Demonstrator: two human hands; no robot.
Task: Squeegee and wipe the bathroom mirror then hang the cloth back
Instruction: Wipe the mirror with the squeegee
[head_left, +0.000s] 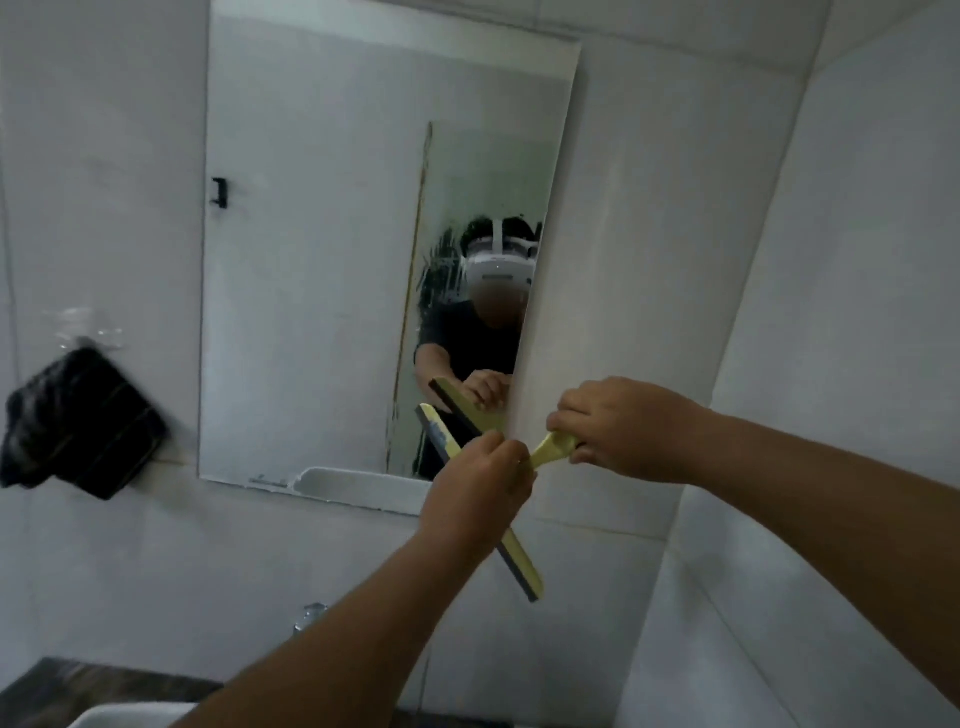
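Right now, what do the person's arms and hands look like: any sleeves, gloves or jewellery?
Both forearms are bare in the head view. The left hand and right hand wear no gloves; no rings or watch are visible. The mirror reflection shows a dark short-sleeved top.

The rectangular glass mirror (311, 249) at upper centre looks glossy but streaked, the pale yellow plastic squeegee (524, 564) has a dark rubber blade, the black cloth (78, 421) at left looks fuzzy.

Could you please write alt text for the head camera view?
Both hands hold a yellow squeegee at the mirror's lower right corner, right hand on its handle, left hand at the blade. A dark cloth hangs left.
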